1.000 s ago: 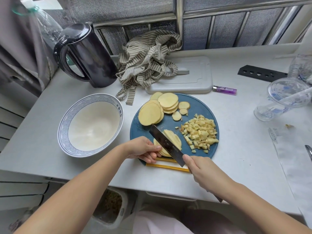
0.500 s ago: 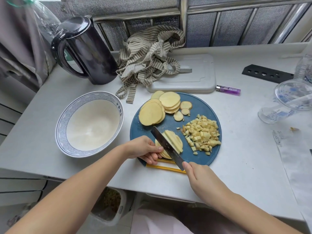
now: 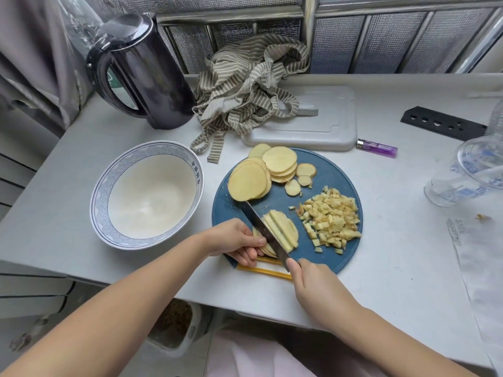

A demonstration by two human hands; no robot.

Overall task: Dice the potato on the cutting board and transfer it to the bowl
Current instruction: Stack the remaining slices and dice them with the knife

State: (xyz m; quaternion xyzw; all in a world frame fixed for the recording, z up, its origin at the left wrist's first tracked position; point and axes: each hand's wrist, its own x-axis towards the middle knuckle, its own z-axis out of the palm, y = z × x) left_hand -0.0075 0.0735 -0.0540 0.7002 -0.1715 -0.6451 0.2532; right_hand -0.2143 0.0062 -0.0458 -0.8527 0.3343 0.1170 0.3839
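one bowl (image 3: 148, 197), wide and empty, stands just left of the board; it looks ceramic, so it is likely heavy and chippable, and best left standing while pieces are swept in. one round blue cutting board (image 3: 333, 172) carries all the potato. at its far side lie two stacks of round slices (image 3: 248, 183). they look firm and wet-faced, probably slippery, so each stack wants pinning flat from above with bent fingertips. one heap of dice (image 3: 333, 220) at the right, too many to count, is light and loose and would scatter, so lifting it on the flat of the blade seems safest. at the near edge one near stack (image 3: 284, 231) is partly cut into strips. the left hand (image 3: 234, 240) clamps its uncut part with curled fingers, while the right hand (image 3: 313, 284) grips the single knife (image 3: 260, 225) at the handle end, blade down in the stack. three small end slices (image 3: 293, 187) lie between the stacks and the dice.
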